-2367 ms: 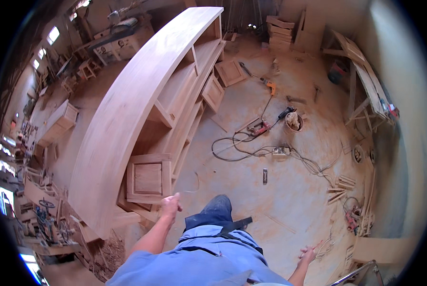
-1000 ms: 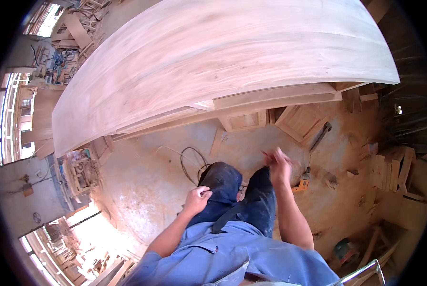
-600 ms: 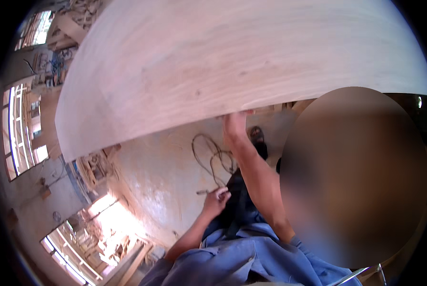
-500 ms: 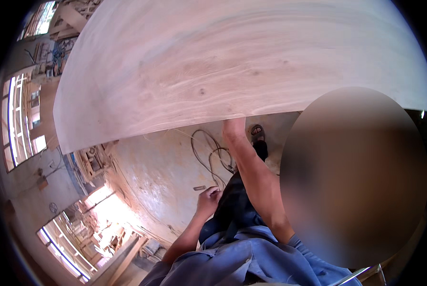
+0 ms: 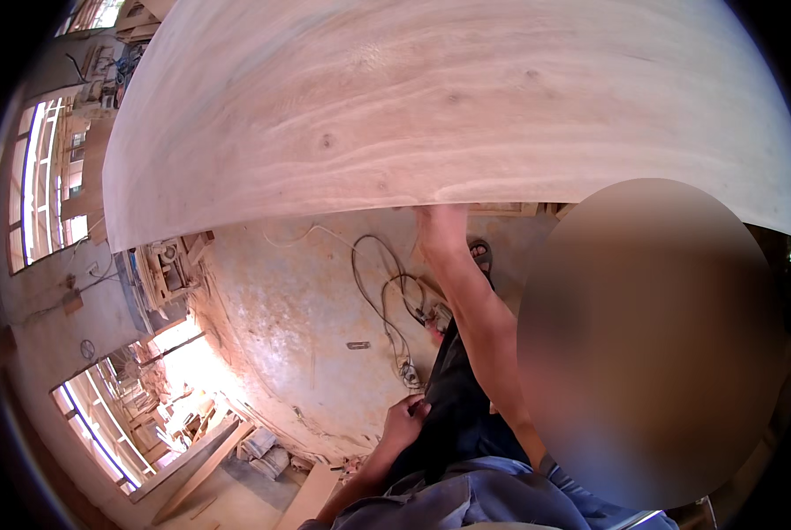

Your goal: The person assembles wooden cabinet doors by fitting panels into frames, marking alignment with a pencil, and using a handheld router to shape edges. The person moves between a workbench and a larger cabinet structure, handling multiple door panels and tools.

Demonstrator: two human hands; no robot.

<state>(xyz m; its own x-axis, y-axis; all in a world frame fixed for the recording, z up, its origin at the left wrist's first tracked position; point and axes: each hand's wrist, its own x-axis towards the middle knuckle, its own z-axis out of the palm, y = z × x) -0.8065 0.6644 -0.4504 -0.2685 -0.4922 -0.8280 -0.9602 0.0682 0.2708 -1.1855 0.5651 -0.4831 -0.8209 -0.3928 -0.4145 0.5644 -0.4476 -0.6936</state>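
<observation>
A wide, pale wooden board (image 5: 395, 115) with knots and wavy grain fills the upper view, its near edge running across the middle. My right hand (image 5: 442, 217) reaches up to that edge; its fingers are hidden beneath the board, so their grip cannot be told. Low down, beside the dark trousers (image 5: 453, 411), is my left hand (image 5: 404, 420). Its fingers are curled in, and whatever they may hold does not show.
A blurred oval (image 5: 656, 344) covers much of the right side. On the floor (image 5: 281, 309) lie a looped dark cable (image 5: 357, 274) and a sandal-clad foot (image 5: 480, 253). Wood scraps (image 5: 170, 269) and a leaning plank (image 5: 205, 473) stand at left, near bright windows (image 5: 38, 185).
The view has shifted; the board's left corner and its knots appear higher. My left hand sits lower beside the trousers. My right hand stays at the board's near edge.
</observation>
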